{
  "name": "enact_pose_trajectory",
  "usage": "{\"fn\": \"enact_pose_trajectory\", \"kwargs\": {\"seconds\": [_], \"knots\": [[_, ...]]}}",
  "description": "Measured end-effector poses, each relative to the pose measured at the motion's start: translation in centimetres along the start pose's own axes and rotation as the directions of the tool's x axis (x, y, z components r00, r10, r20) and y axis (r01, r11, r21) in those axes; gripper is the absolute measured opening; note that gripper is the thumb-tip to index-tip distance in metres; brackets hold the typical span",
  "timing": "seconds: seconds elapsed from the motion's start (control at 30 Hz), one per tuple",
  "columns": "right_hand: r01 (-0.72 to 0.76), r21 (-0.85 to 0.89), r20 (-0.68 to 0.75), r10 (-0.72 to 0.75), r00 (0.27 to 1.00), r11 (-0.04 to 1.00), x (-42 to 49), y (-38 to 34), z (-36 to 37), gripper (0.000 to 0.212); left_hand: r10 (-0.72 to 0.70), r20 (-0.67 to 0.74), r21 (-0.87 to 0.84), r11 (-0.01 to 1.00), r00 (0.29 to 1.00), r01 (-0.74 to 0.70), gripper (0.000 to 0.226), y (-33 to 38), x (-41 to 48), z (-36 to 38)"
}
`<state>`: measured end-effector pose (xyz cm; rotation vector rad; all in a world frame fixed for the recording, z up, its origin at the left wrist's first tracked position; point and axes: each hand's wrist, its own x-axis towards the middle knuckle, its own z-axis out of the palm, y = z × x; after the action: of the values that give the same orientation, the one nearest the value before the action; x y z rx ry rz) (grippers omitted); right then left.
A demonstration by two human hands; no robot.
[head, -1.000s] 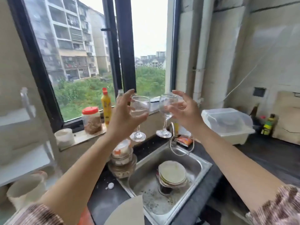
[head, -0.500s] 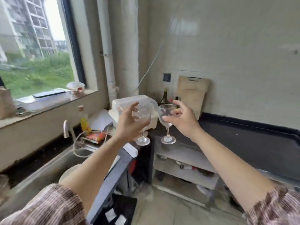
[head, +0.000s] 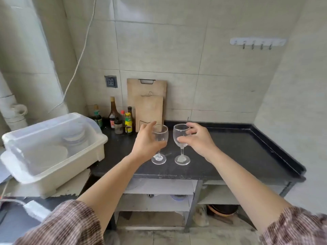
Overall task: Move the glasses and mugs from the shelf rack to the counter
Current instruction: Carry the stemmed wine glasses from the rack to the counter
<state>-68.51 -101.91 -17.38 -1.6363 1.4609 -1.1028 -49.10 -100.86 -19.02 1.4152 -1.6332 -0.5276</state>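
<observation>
Two clear stemmed wine glasses stand side by side, their bases down on the black counter (head: 238, 149) near its front left. My left hand (head: 145, 144) wraps the bowl of the left wine glass (head: 161, 134), thumb in front and fingers behind. My right hand (head: 198, 140) holds the bowl of the right wine glass (head: 179, 131) between thumb and fingertips near the rim. Both glasses are upright and a little apart. The shelf rack is out of view.
A white dish box with a clear lid (head: 53, 147) sits left of the counter. Sauce bottles (head: 120, 119) and two wooden cutting boards (head: 148, 106) stand against the tiled wall behind the glasses. Open shelves (head: 159, 188) lie under the counter. The counter has a raised rim.
My view swung right from the window and sink to the black counter. Both hands carried the glasses along and lowered them until the bases reached the counter.
</observation>
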Motion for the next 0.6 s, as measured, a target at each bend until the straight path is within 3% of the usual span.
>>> {"fn": "enact_pose_trajectory", "kwargs": {"seconds": [0.37,0.6], "knots": [[-0.239,-0.066,-0.105,0.231,0.967,0.969,17.2,8.9,-2.5,0.066,-0.008,0.268,0.020,1.000,0.963,0.003,0.067,-4.9,18.2,12.1],[-0.309,-0.146,-0.088,0.299,0.950,0.940,26.2,15.2,-2.6,0.069,-0.042,0.322,0.058,0.998,0.946,0.025,0.066,-9.7,26.0,19.0]]}}
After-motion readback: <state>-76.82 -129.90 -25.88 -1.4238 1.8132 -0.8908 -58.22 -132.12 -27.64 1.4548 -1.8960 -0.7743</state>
